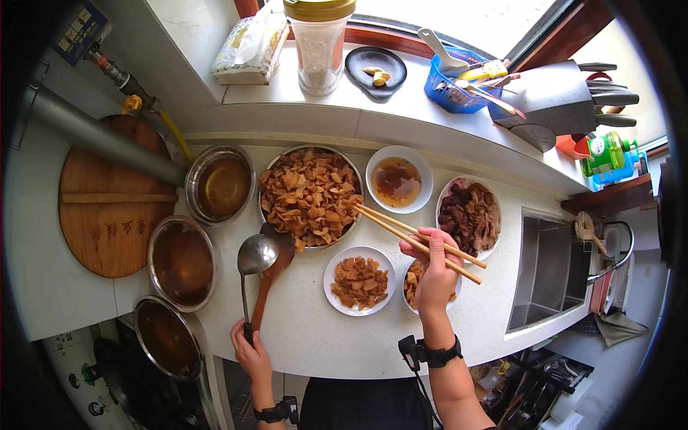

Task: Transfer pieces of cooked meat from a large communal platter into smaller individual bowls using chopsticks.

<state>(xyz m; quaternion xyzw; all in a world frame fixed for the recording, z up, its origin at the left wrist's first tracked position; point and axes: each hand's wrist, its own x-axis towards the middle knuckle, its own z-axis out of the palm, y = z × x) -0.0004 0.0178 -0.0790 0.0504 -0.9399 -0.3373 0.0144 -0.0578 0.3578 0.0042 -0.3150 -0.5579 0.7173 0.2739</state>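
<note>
My right hand (432, 274) grips a pair of wooden chopsticks (414, 236). Their tips touch the right side of brown fried pieces (312, 193) heaped in a large metal bowl (362, 185). Under that hand, a small white bowl (407, 305) of similar pieces is partly hidden. Left of it sits a white plate (329, 300) with a smaller pile. At the counter's front edge my left hand (250, 349) closes around the black handle of a metal ladle (258, 253) and the handle of a wooden spatula (264, 293); the ladle's head overlaps the spatula's blade.
Three metal basins (183, 263) of brownish liquid line the left. Behind are a white bowl of broth (398, 180) and a plate of dark meat (468, 217). A sink (548, 269) lies right. The sill holds a jar (321, 54), blue basket (451, 99) and knife block (548, 99).
</note>
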